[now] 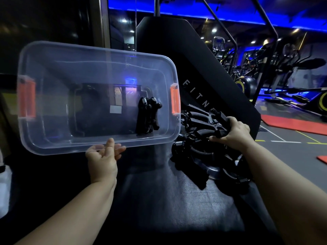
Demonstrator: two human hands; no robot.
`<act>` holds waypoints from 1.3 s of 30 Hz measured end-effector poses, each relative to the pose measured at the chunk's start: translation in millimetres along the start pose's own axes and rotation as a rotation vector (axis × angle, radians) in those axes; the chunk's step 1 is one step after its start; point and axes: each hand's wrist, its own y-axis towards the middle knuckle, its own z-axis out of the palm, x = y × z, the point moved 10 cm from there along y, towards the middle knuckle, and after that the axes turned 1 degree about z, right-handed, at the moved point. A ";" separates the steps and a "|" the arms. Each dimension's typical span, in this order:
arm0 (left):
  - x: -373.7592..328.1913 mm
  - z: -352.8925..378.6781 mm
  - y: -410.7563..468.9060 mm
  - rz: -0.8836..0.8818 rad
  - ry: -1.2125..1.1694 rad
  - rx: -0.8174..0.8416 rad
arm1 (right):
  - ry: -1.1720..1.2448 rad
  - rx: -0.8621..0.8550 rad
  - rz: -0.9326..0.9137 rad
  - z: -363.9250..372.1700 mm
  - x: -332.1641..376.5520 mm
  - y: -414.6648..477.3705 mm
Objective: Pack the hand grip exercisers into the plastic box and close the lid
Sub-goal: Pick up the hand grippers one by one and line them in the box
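- My left hand point(104, 156) is at about 7 o'clock in my view, gripping the near rim of the clear rectangular plastic box point(58, 68). One digit is in front of the plastic and the others show through it.
- The box is off the surface and tipped so its open top faces me, filling the view from 9 to 12 o'clock.
- It has an orange plastic latch at each short end: the left latch point(26, 98) at the box's 9 o'clock and the right latch point(175, 101) at its 3 o'clock.
- Inside, a small cluster of black hand grip exercisers with metal coil springs point(147, 117) lies against the bottom, near the 3 o'clock end.
- My right hand point(231, 131), at 3 o'clock in my view, is clenched round a bundle of black foam-handled exercisers point(203, 121), just beside the box's right corner.
- Below that bundle, at about 4 o'clock, a loose pile of black exercisers point(192, 156) lies on the dark textured pad point(159, 200). One silver spring catches the light at the pile's 10 o'clock edge.
- Behind the box, at 1 o'clock, a slanted black panel with white letters point(194, 68) rises up.
- Far off at 2 o'clock stand gym machines point(283, 68) under blue light, with a red floor mat point(292, 124) at 3 o'clock.
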 end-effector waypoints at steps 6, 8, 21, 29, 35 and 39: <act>-0.2 0.4 0.9 0.011 -0.009 0.006 | 0.080 -0.018 -0.168 -3.3 16.7 -4.1; 0.1 0.2 1.6 0.015 -0.010 0.008 | 0.095 -0.018 -0.201 -5.3 20.4 -5.1; 2.1 -0.3 1.9 0.007 -0.009 0.008 | 0.125 -0.041 -0.424 -1.8 112.0 -28.0; 0.9 1.2 0.7 -0.016 -0.026 0.027 | 0.603 -0.084 -0.468 -19.4 154.9 -48.3; -0.5 1.9 -5.1 -0.085 -0.045 0.028 | 0.778 0.061 -0.472 -7.6 197.4 -68.9; -6.3 1.8 -11.5 -0.089 -0.045 0.070 | 0.766 0.125 -0.426 11.9 217.0 -77.0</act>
